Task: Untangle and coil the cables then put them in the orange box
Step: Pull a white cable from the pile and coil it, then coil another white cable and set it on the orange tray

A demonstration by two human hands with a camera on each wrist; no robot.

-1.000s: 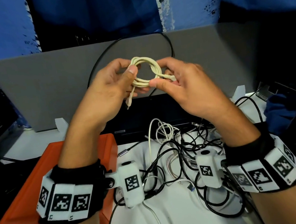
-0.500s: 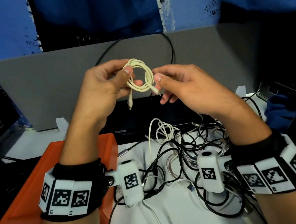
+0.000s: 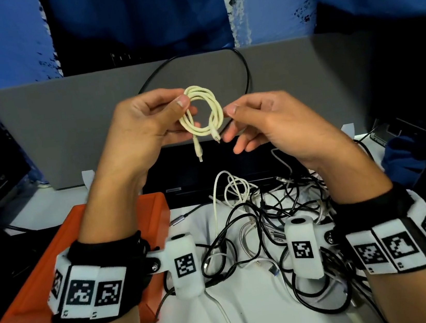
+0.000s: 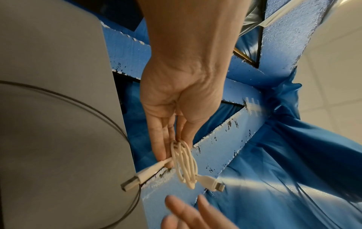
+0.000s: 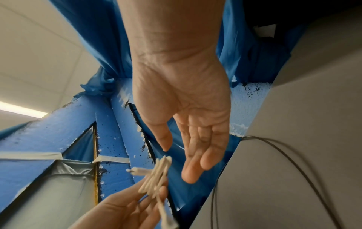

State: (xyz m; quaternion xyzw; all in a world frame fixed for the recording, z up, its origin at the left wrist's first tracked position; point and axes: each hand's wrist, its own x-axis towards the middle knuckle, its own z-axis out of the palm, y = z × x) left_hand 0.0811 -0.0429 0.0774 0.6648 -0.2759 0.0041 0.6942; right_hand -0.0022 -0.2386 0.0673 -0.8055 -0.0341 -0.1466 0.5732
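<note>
A small coiled cream cable [image 3: 201, 114] hangs in the air above the table, pinched at its upper left between the thumb and fingers of my left hand [image 3: 147, 124]. Both plugs dangle below the coil. In the left wrist view the cream cable [image 4: 184, 162] shows a USB plug and a slim plug sticking out. My right hand [image 3: 260, 119] is just right of the coil, fingers relaxed and apart from it; the right wrist view shows its palm [image 5: 195, 124] holding nothing. The orange box [image 3: 45, 273] lies at lower left under my left forearm.
A tangled pile of black, white and silver cables [image 3: 268, 221] covers the white table [image 3: 267, 316] between my wrists. A black device [image 3: 188, 170] sits behind the pile, a grey divider panel [image 3: 65, 121] beyond it. Blue cloth [image 3: 408, 154] lies at far right.
My right hand has let go of the cream coil and drawn back to the right. The left hand alone now holds the coil, which hangs looser with its plugs down.
</note>
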